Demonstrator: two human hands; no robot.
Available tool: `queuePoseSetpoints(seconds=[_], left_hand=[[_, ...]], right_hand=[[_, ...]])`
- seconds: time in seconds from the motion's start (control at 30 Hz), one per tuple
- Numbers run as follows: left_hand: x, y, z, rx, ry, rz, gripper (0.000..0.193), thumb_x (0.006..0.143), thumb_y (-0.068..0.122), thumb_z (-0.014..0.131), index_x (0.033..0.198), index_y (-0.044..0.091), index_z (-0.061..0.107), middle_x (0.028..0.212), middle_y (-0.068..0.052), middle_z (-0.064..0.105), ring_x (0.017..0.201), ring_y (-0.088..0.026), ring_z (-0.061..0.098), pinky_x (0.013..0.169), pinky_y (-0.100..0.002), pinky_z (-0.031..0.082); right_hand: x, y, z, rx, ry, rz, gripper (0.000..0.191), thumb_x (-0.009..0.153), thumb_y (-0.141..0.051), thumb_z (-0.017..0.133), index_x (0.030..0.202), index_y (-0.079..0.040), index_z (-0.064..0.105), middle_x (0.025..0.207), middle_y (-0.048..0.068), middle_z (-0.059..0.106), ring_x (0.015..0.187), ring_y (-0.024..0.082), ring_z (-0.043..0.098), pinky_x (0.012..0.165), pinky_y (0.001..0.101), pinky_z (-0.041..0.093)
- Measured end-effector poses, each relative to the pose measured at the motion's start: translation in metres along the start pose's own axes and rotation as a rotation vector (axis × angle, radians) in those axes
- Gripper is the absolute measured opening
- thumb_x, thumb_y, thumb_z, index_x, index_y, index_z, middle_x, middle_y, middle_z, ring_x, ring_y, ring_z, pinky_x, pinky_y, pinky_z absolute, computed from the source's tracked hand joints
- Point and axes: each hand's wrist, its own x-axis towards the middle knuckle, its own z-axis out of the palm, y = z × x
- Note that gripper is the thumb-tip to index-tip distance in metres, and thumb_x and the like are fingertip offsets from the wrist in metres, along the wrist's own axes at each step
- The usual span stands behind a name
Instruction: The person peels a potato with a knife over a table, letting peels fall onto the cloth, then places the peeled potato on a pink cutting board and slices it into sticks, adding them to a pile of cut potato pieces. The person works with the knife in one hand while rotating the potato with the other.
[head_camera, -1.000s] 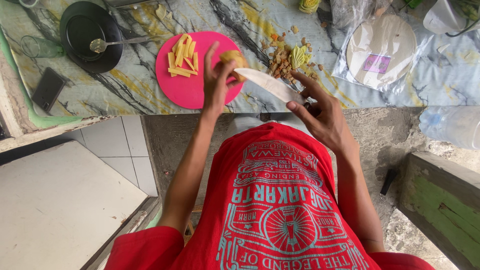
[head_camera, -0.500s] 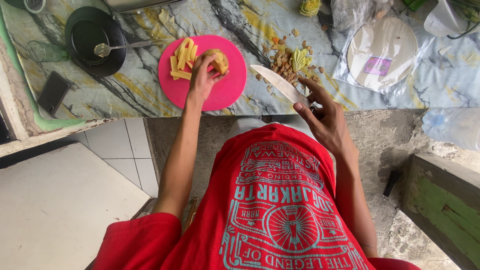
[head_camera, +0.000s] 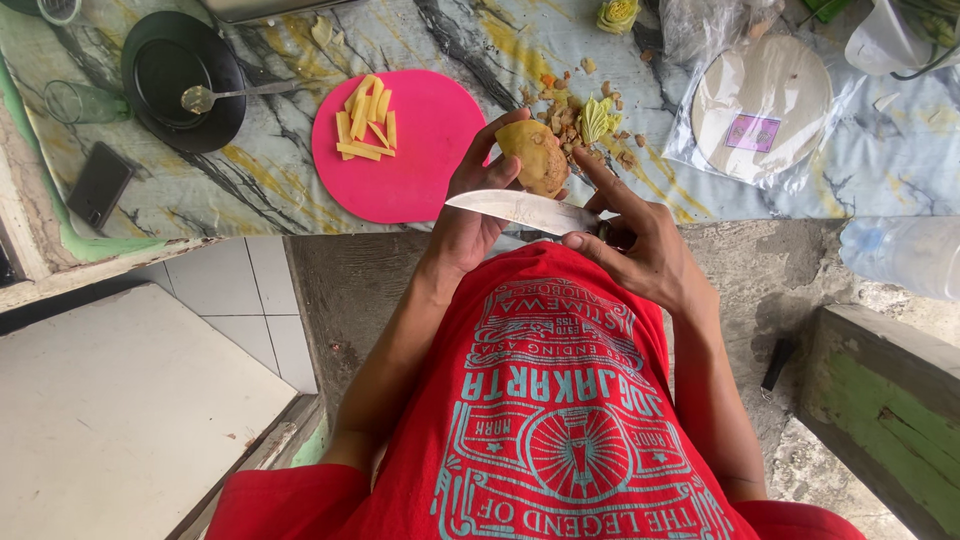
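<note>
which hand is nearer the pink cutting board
Left. The left hand, holding the potato, sits right at the pink cutting board's near right edge. The right hand, gripping the knife, is farther off to the board's right.

One head-worn camera looks steeply down from close above at the hands, the counter (head_camera: 500, 215) beyond the fingers, the person's shirt below.
</note>
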Motion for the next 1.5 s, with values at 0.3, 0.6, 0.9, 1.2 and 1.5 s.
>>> queuePoseSetpoints(seconds=[0.3,0.6,0.9,1.2,1.5], left_hand=[[-0.005,-0.002,0.006,-0.023,0.041,0.022,0.067,0.097,0.021,0.077,0.152,0.010,0.039,0.135,-0.016,0.059,0.117,-0.025,0.069,0.096,-0.036,0.065],[-0.004,-0.008,0.003,-0.013,-0.017,0.067,0.064,0.100,0.015,0.074,0.154,0.009,0.041,0.131,-0.014,0.064,0.105,-0.014,0.071,0.081,-0.025,0.063],[-0.004,-0.007,0.004,0.033,0.005,0.100,0.064,0.100,0.015,0.074,0.153,0.008,0.040,0.135,-0.017,0.063,0.102,-0.013,0.070,0.081,-0.025,0.064],[-0.008,-0.006,0.019,0.142,0.102,0.243,0.061,0.103,0.011,0.071,0.156,0.006,0.042,0.142,-0.019,0.060,0.116,-0.018,0.067,0.092,-0.027,0.062],[-0.010,-0.007,0.019,0.054,0.085,0.267,0.060,0.105,0.010,0.066,0.158,0.004,0.039,0.143,-0.016,0.053,0.123,-0.022,0.065,0.101,-0.032,0.061]], right_hand=[[0.002,-0.002,-0.002,-0.017,0.003,-0.055,0.083,0.088,-0.034,0.079,0.161,-0.022,0.041,0.087,0.005,0.064,0.056,0.008,0.042,0.052,0.0272,0.041],[0.001,-0.001,-0.008,-0.072,-0.018,-0.098,0.083,0.088,-0.034,0.079,0.160,-0.020,0.040,0.087,0.003,0.066,0.055,0.008,0.044,0.052,0.0276,0.041],[0.001,-0.002,-0.008,-0.088,-0.008,-0.105,0.083,0.089,-0.037,0.078,0.161,-0.021,0.040,0.089,0.003,0.067,0.056,0.007,0.047,0.053,0.0267,0.043],[0.003,-0.014,0.013,0.009,0.121,-0.057,0.083,0.090,-0.032,0.079,0.161,-0.016,0.040,0.091,0.009,0.067,0.058,0.009,0.046,0.053,0.0291,0.040],[0.004,-0.020,0.011,-0.085,0.169,-0.216,0.074,0.094,-0.028,0.080,0.158,-0.010,0.046,0.104,0.012,0.072,0.070,0.010,0.053,0.062,0.0271,0.048]])
